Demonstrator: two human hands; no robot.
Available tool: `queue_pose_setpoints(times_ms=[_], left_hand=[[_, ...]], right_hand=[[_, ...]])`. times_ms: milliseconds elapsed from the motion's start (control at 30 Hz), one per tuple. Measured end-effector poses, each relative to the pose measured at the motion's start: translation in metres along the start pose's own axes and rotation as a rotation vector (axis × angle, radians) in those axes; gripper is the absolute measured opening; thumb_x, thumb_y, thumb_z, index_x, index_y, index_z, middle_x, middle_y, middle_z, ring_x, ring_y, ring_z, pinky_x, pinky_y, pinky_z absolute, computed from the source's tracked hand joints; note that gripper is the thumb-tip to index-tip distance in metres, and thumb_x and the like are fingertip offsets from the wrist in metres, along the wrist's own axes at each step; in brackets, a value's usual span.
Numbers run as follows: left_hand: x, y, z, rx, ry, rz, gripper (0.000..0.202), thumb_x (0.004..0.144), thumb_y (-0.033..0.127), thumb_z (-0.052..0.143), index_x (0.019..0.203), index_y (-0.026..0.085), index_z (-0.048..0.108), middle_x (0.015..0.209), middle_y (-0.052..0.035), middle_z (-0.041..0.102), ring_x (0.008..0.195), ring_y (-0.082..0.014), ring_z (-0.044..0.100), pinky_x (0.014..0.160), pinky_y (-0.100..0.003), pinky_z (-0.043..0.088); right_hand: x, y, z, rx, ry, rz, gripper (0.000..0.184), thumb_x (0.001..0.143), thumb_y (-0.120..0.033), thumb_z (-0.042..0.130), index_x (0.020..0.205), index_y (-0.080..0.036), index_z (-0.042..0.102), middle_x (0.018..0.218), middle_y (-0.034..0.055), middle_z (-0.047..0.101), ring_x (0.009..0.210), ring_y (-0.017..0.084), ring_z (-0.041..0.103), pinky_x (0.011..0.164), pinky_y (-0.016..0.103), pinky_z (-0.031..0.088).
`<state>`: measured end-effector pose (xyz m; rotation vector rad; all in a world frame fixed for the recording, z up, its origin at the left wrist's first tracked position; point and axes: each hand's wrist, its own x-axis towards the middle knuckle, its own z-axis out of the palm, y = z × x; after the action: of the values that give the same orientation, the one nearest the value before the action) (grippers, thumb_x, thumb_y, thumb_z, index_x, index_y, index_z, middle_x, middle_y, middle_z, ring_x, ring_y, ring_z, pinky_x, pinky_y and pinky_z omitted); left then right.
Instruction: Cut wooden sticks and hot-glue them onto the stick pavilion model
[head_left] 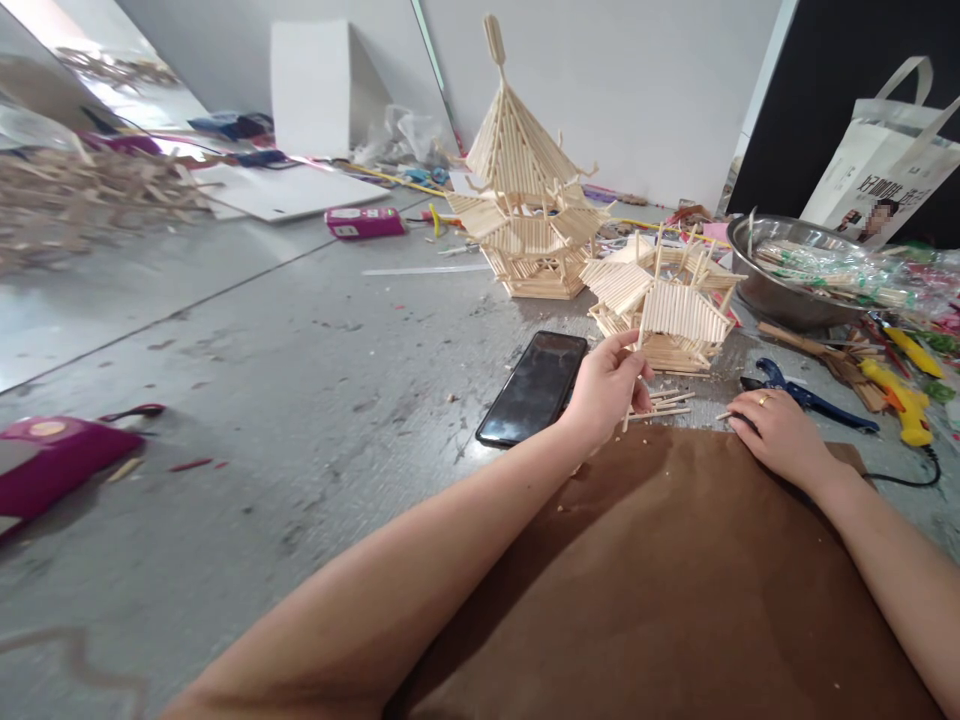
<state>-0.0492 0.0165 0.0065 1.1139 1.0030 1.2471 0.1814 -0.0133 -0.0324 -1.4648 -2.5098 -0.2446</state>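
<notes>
My left hand (611, 390) is closed in a pinch on a thin wooden stick (628, 412), which stands nearly upright between thumb and fingers. Just beyond it is a small, partly roofed stick pavilion (684, 312). Several loose sticks (667, 403) lie beside that hand. My right hand (780, 430) rests low at the edge of the brown apron (675, 560), fingers curled. A short stick end (723, 415) pokes out at its fingertips; the rest is hidden. Blue-handled cutters (814, 398) lie right behind this hand. A black phone (534, 388) lies left of my left hand.
A taller stick pagoda (529, 200) with a pointed roof stands behind. At right are a metal bowl (787, 300) of wrapped sticks, a yellow glue gun (904, 400) with a cord, and a white bag (874, 165). Purple boxes (365, 222) and a blurred stick pile (90, 205) are at left.
</notes>
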Motion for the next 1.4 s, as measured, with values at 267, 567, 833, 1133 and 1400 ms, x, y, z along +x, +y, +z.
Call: queue_pose_setpoints(times_ms=[267,567,833,1133,1400], left_hand=[[0.008,-0.002,0.0,-0.011,0.002,-0.005,0.014,0.079,0.015,0.045,0.091,0.013,0.051,0.054,0.0072,0.048,0.029,-0.0039,0.044,0.03,-0.017,0.033],[0.017,-0.007,-0.004,0.101,0.033,0.016,0.017,0.078,0.031,0.05,0.081,0.014,0.054,0.044,0.0079,0.045,0.024,-0.0041,0.036,0.026,-0.016,0.021],[0.018,-0.003,-0.002,0.164,0.085,0.024,0.013,0.076,0.023,0.049,0.068,0.014,0.053,0.037,0.0094,0.037,0.024,-0.0023,0.03,0.028,-0.016,0.017],[0.017,-0.006,-0.002,0.184,0.107,0.024,0.017,0.077,0.024,0.047,0.066,0.013,0.052,0.035,0.01,0.03,0.026,-0.0018,0.027,0.031,-0.016,0.015],[0.013,-0.004,0.0,0.08,0.099,0.007,0.019,0.078,0.028,0.046,0.067,0.014,0.051,0.035,0.01,0.033,0.024,-0.0023,0.027,0.029,-0.016,0.016]], right_hand=[[0.0,-0.001,0.0,-0.011,0.006,0.013,0.024,0.083,-0.023,0.041,0.089,-0.015,0.062,0.092,0.007,0.064,0.088,0.02,0.056,0.082,0.033,0.038],[0.0,0.0,0.002,-0.018,0.011,0.013,0.022,0.082,-0.024,0.042,0.088,-0.016,0.062,0.093,0.0065,0.065,0.087,0.02,0.056,0.081,0.033,0.038],[0.001,-0.001,0.001,-0.021,0.02,0.008,0.023,0.083,-0.024,0.041,0.086,-0.017,0.062,0.092,0.0062,0.065,0.086,0.019,0.056,0.08,0.033,0.038],[0.002,-0.002,0.001,-0.019,-0.01,0.014,0.024,0.083,-0.024,0.041,0.086,-0.016,0.063,0.092,0.0064,0.065,0.087,0.02,0.056,0.08,0.033,0.038],[0.002,-0.001,0.002,-0.021,0.023,0.007,0.022,0.082,-0.024,0.041,0.084,-0.018,0.062,0.091,0.0061,0.065,0.084,0.019,0.056,0.078,0.033,0.038]])
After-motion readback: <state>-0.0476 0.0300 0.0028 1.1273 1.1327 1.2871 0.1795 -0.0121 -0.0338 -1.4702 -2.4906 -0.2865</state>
